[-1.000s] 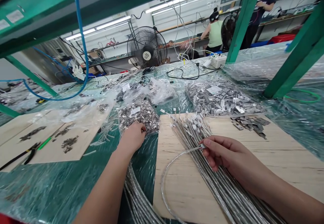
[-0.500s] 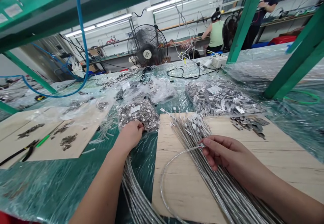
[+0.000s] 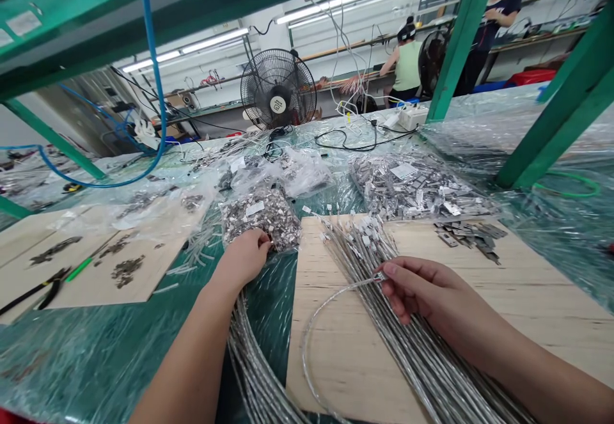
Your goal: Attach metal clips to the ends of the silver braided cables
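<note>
Head view shows two bare hands at a wrapped green table. One left hand (image 3: 244, 254) reaches to the near edge of a clear bag (image 3: 261, 214) full of small metal clips, its fingertips curled and pinching at the bag's near edge. One right hand (image 3: 426, 293) rests on a wooden board (image 3: 527, 283) and pinches the metal-tipped end of one thin cable (image 3: 330, 299) between thumb and forefinger; that cable curves in a loop toward the board's near left corner. Under the right hand lies one thick bundle (image 3: 412, 347) of like cables, running from the board's far left edge to the near edge, too many to count.

At least three filled bags lie along the far side: the clip bag, one behind it (image 3: 302, 171), and a wider bag (image 3: 417, 187) of flat metal plates beyond the board's far edge. A small loose heap of plates (image 3: 467, 235) sits at the board's far right. Two more boards (image 3: 96, 264) lie at the table's left, bearing small dark heaps and one pair of pliers (image 3: 36, 288). One fan (image 3: 278, 89) stands at the far edge.
</note>
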Demonstrator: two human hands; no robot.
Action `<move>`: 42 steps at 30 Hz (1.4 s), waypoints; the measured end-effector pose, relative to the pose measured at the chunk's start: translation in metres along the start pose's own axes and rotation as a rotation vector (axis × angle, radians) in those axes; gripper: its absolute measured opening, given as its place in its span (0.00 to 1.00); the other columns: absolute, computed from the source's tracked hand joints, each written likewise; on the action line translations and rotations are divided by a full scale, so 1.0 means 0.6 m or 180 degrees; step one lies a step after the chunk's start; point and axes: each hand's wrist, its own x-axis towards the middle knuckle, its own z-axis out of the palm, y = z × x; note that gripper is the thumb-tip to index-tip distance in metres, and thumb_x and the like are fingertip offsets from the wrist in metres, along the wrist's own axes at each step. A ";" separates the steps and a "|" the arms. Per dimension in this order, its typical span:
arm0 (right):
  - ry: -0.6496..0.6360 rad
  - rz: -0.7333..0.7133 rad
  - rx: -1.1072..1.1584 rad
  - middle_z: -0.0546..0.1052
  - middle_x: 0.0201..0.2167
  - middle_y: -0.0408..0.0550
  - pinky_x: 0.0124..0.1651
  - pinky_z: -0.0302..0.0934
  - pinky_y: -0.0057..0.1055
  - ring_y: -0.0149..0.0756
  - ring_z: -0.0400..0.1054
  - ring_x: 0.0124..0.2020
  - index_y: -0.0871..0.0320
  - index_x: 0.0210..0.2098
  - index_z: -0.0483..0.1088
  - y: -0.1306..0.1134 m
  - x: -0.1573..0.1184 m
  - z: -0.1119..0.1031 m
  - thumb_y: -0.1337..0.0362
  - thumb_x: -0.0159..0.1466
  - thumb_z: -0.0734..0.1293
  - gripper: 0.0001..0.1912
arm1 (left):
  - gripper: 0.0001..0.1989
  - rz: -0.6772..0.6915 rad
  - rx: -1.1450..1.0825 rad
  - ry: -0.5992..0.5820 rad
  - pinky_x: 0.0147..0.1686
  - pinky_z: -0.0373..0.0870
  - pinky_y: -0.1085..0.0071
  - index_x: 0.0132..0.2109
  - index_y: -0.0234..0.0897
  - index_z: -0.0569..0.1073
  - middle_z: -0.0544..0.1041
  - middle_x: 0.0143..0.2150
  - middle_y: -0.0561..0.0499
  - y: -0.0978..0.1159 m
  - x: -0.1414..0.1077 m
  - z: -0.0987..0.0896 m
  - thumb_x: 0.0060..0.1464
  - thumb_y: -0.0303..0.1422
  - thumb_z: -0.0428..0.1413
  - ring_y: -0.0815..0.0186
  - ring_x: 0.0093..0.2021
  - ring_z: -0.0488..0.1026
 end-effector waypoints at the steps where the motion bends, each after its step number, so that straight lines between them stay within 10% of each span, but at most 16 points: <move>1: -0.0004 0.0003 -0.0015 0.72 0.24 0.45 0.23 0.60 0.24 0.27 0.64 0.21 0.60 0.31 0.72 0.000 0.000 0.000 0.54 0.62 0.68 0.15 | 0.13 -0.0044 -0.0077 0.0009 0.38 0.70 0.65 0.40 0.34 0.72 0.75 0.36 0.50 0.000 0.000 -0.003 0.62 0.39 0.51 0.66 0.35 0.72; 20: -0.0028 0.0007 0.0028 0.72 0.24 0.45 0.23 0.60 0.23 0.27 0.64 0.21 0.61 0.31 0.72 -0.001 -0.003 0.002 0.53 0.61 0.69 0.15 | 0.27 -0.0242 -0.1171 -0.0321 0.28 0.73 0.72 0.61 0.37 0.65 0.77 0.36 0.47 -0.015 -0.006 -0.020 0.54 0.37 0.51 0.60 0.34 0.77; 25: -0.0039 -0.0006 0.0019 0.73 0.24 0.44 0.23 0.60 0.23 0.26 0.64 0.21 0.61 0.31 0.72 -0.001 -0.003 0.000 0.53 0.62 0.69 0.15 | 0.18 -0.0185 -0.1011 -0.0077 0.28 0.71 0.69 0.47 0.34 0.72 0.75 0.35 0.46 -0.016 -0.011 -0.030 0.50 0.36 0.53 0.59 0.33 0.76; 42: -0.0081 -0.0117 0.0041 0.74 0.24 0.44 0.22 0.61 0.25 0.27 0.65 0.19 0.62 0.30 0.71 -0.014 -0.001 0.008 0.55 0.61 0.68 0.14 | 0.09 0.2213 -0.1743 0.0325 0.42 0.69 0.76 0.46 0.43 0.75 0.77 0.41 0.53 0.173 -0.124 0.065 0.59 0.29 0.55 0.70 0.41 0.73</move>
